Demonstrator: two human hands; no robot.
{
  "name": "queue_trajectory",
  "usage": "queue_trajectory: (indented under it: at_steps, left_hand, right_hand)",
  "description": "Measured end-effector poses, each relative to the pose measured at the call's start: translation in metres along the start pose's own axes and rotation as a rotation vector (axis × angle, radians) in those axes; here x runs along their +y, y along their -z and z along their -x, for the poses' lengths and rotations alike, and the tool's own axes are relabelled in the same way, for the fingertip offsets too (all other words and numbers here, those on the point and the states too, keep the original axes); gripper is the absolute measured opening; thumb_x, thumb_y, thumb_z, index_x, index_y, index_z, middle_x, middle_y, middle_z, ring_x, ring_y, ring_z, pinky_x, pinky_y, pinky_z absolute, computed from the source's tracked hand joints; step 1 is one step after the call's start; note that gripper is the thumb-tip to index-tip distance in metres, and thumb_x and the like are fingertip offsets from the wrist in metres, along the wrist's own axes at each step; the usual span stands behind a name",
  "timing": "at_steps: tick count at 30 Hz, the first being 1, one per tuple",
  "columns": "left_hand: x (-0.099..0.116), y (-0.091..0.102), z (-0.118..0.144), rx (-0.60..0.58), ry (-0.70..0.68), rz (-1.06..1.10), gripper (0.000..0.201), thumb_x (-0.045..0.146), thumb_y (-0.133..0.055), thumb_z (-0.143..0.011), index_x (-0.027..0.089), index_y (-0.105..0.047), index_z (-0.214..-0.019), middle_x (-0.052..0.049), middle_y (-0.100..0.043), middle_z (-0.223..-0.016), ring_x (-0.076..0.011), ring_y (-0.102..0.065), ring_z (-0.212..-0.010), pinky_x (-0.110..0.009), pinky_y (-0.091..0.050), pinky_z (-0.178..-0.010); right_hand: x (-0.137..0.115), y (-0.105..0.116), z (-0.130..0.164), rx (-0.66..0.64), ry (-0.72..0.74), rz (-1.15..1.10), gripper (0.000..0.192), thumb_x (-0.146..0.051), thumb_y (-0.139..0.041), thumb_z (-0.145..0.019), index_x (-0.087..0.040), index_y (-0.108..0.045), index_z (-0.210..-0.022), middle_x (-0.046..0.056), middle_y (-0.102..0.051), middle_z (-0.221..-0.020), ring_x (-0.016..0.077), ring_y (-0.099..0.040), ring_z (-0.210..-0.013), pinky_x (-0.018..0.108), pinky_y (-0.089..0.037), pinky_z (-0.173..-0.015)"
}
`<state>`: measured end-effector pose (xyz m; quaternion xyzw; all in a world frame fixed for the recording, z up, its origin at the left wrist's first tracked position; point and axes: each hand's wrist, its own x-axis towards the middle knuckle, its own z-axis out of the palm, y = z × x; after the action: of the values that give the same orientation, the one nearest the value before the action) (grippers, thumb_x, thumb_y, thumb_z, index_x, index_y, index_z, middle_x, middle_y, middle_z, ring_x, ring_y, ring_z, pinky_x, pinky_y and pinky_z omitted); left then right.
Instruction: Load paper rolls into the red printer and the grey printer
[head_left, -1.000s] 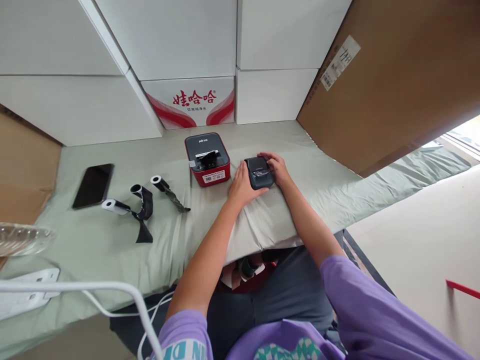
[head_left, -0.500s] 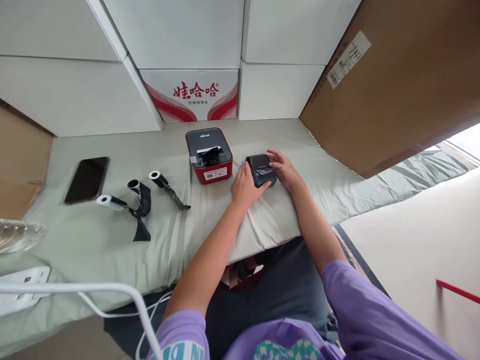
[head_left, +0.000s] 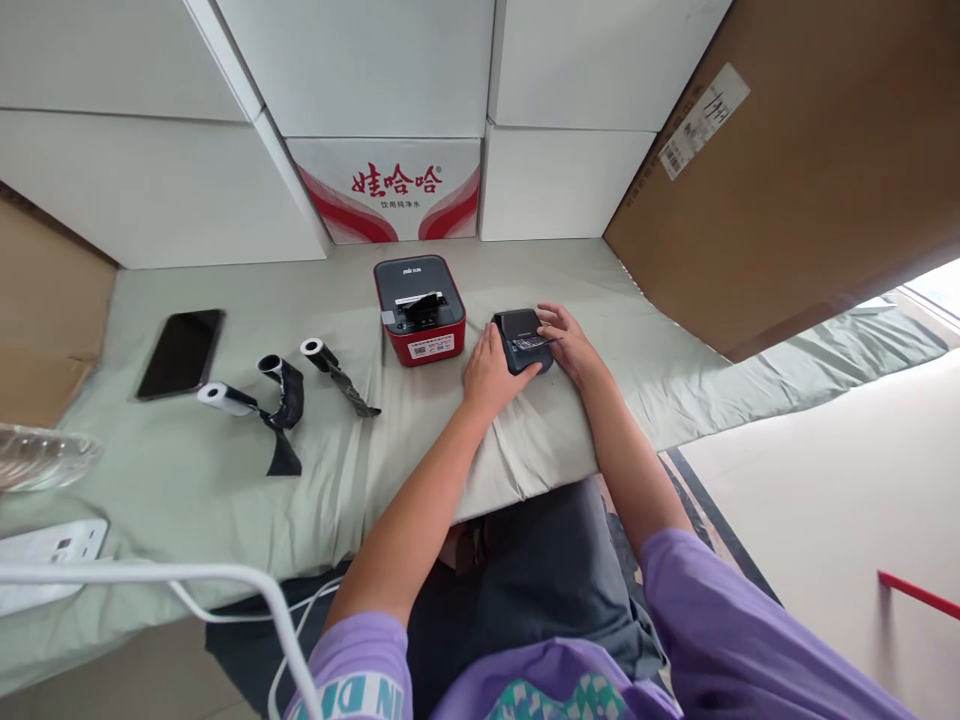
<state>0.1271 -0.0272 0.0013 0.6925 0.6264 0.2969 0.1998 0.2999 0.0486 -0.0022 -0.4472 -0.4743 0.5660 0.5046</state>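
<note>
A small black label printer lies on the green-covered table. My left hand grips its left and near side, thumb over the front corner. My right hand holds its right side, with fingers on the top by the paper slot. Just left of it stands a red and black printer with a strip of dark tape at its top opening.
Three white-cored rolls of black ribbon lie unrolled left of centre, beside a black phone. White boxes and a red-printed carton line the back. A brown cardboard sheet leans at right. A power strip and white cable lie near left.
My hands stay on the small black printer, and my right fingers have shifted slightly on its top. The camera has moved a little; nothing else on the table has moved.
</note>
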Motion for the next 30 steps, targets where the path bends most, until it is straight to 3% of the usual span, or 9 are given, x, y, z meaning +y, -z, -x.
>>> queue_trajectory:
  at_steps: [5,10,13,16,20,25,30]
  left_hand:
    - [-0.005,-0.001,-0.003,0.027,-0.013,0.039,0.096,0.049,-0.075,-0.088,0.007,-0.031,-0.162,-0.023,-0.038,-0.166,-0.0324,-0.038,-0.155,-0.043,-0.035,-0.127]
    - [-0.011,0.002,-0.006,0.107,-0.015,0.151,0.054,0.03,-0.049,-0.102,0.013,-0.051,-0.153,-0.015,-0.053,-0.158,-0.0268,-0.048,-0.148,-0.04,-0.039,-0.124]
    - [-0.01,0.009,-0.002,0.15,0.036,0.109,0.047,0.018,-0.046,-0.099,0.017,-0.066,-0.141,-0.011,-0.067,-0.142,-0.0252,-0.06,-0.134,-0.037,-0.047,-0.115]
    - [-0.008,0.015,0.003,0.114,0.115,0.039,0.045,0.017,-0.048,-0.095,0.02,-0.075,-0.131,-0.009,-0.076,-0.12,-0.0253,-0.07,-0.114,-0.034,-0.054,-0.1]
    - [-0.013,0.021,0.001,0.062,0.143,0.076,0.04,0.021,-0.051,-0.095,0.025,-0.078,-0.124,-0.006,-0.08,-0.112,-0.0222,-0.072,-0.1,-0.03,-0.054,-0.088]
    - [-0.018,0.023,-0.008,0.034,0.217,0.071,0.035,0.025,-0.055,-0.095,0.028,-0.08,-0.119,-0.004,-0.079,-0.12,-0.0226,-0.072,-0.108,-0.03,-0.053,-0.09]
    - [-0.017,0.024,-0.013,0.022,0.229,-0.025,0.028,0.029,-0.056,-0.096,0.03,-0.08,-0.112,-0.004,-0.081,-0.104,-0.0249,-0.073,-0.104,-0.032,-0.052,-0.086]
  right_hand:
    - [-0.001,0.002,-0.001,-0.001,-0.032,-0.049,0.055,-0.027,-0.08,-0.056,-0.028,-0.065,-0.109,0.002,-0.067,-0.113,0.0227,-0.064,-0.107,0.039,-0.054,-0.098]
    - [-0.006,0.002,-0.001,0.011,-0.056,-0.073,0.047,-0.028,-0.078,-0.062,-0.026,-0.066,-0.108,0.002,-0.068,-0.108,0.0192,-0.064,-0.099,0.033,-0.054,-0.089]
    - [-0.008,0.0,0.001,0.022,-0.062,-0.085,0.045,-0.027,-0.076,-0.063,-0.026,-0.067,-0.106,0.002,-0.069,-0.107,0.0185,-0.064,-0.099,0.032,-0.053,-0.087]
    - [-0.008,-0.001,0.001,0.026,-0.078,-0.083,0.042,-0.029,-0.074,-0.065,-0.027,-0.065,-0.106,0.002,-0.07,-0.107,0.0198,-0.065,-0.102,0.032,-0.054,-0.084]
    - [-0.006,0.003,-0.004,0.054,-0.124,-0.11,0.048,-0.037,-0.074,-0.067,-0.029,-0.058,-0.111,0.002,-0.071,-0.106,0.0218,-0.068,-0.102,0.033,-0.054,-0.079]
    - [-0.002,0.008,-0.013,0.048,-0.166,-0.119,0.057,-0.048,-0.073,-0.066,-0.031,-0.053,-0.117,0.002,-0.068,-0.103,0.023,-0.067,-0.103,0.035,-0.055,-0.081]
    - [0.0,0.008,-0.017,0.037,-0.176,-0.043,0.06,-0.055,-0.072,-0.066,-0.032,-0.052,-0.117,0.003,-0.066,-0.108,0.0248,-0.064,-0.109,0.038,-0.054,-0.087]
